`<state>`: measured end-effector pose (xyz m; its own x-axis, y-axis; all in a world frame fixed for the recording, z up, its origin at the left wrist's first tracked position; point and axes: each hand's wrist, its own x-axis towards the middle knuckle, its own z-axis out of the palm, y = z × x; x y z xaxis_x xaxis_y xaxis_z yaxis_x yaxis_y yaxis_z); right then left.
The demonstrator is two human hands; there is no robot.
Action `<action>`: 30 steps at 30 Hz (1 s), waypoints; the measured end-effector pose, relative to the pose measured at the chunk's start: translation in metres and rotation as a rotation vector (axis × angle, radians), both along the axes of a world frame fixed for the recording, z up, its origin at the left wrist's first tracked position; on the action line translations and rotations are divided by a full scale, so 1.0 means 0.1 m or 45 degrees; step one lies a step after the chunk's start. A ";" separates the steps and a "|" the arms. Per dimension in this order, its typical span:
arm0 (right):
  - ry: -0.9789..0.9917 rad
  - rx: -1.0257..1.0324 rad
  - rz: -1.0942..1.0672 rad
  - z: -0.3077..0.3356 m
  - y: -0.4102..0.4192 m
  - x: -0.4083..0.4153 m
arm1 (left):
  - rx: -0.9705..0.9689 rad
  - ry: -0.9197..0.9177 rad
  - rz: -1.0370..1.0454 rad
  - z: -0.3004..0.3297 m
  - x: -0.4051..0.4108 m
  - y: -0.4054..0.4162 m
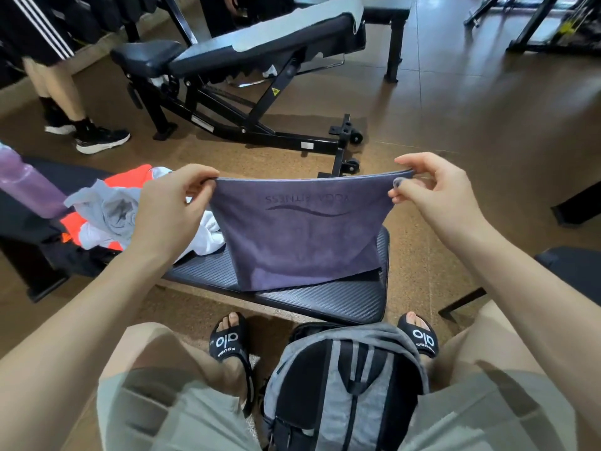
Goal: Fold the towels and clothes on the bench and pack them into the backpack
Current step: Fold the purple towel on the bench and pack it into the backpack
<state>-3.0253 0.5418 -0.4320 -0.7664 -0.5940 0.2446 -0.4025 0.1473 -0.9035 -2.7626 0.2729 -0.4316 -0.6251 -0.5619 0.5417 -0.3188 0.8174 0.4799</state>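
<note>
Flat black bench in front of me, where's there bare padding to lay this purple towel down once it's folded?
The flat black ribbed bench pad is bare along its near edge and right end, bordered by the hanging purple towel. Its left part is crowded with a heap of white, grey and orange clothes beside a purple bottle.

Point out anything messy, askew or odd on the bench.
The clothes pile, orange, grey and white, lies crumpled and unfolded at the bench's left end. The purple towel hangs evenly between left hand and right hand.
</note>
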 end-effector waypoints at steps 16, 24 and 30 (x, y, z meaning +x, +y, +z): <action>0.204 0.146 -0.100 0.04 -0.34 -0.12 | 0.003 -0.100 0.056 0.00 -0.08 -0.31; -0.034 0.083 -0.110 0.08 -0.80 -0.41 | 0.215 -0.078 0.129 -0.08 -0.45 -0.55; -0.021 -0.013 -0.181 0.37 -1.23 -0.68 | 0.327 0.176 0.153 0.32 -0.87 -0.83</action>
